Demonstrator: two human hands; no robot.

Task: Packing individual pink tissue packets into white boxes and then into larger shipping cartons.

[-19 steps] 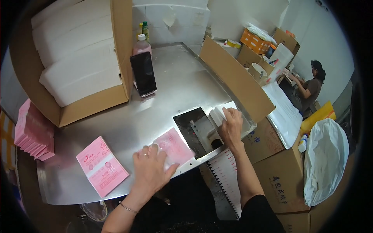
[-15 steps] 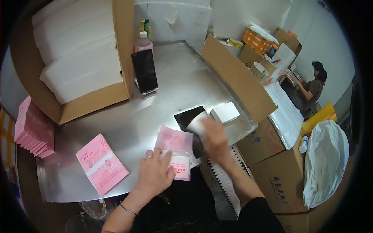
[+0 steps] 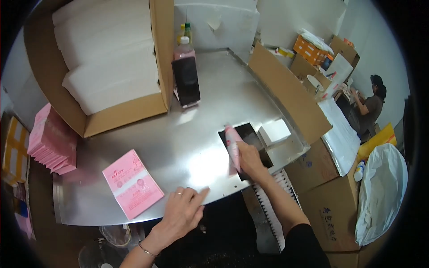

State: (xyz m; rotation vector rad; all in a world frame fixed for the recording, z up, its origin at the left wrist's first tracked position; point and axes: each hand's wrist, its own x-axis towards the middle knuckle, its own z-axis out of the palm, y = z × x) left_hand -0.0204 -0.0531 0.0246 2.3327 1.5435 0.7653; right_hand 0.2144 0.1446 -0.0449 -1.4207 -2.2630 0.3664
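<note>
My right hand (image 3: 251,161) is closed around a pink-and-white packet (image 3: 232,145), held tilted over the left side of a dark rectangular opening (image 3: 247,132) in the metal table. At the table's front edge lies my left hand (image 3: 182,210), open and empty, its index finger stretched to the right. A stack of flat pink printed wrappers (image 3: 133,183) with a pale band across it sits on the table left of that hand. Just beyond the opening stands a small white block (image 3: 274,132); my right hand is apart from it.
A big carton (image 3: 127,123) of white stacked tissues fills the back left, with pink packs (image 3: 53,138) beside it. A phone (image 3: 186,82) leans against a bottle (image 3: 184,48). A toothed metal strip (image 3: 271,210) runs below my right forearm. Cartons (image 3: 328,210) stand right; a person (image 3: 373,105) sits beyond.
The pink packet has left the front edge under my left hand and is now in my right hand by the opening. The blurred white piece my right hand held no longer shows separately.
</note>
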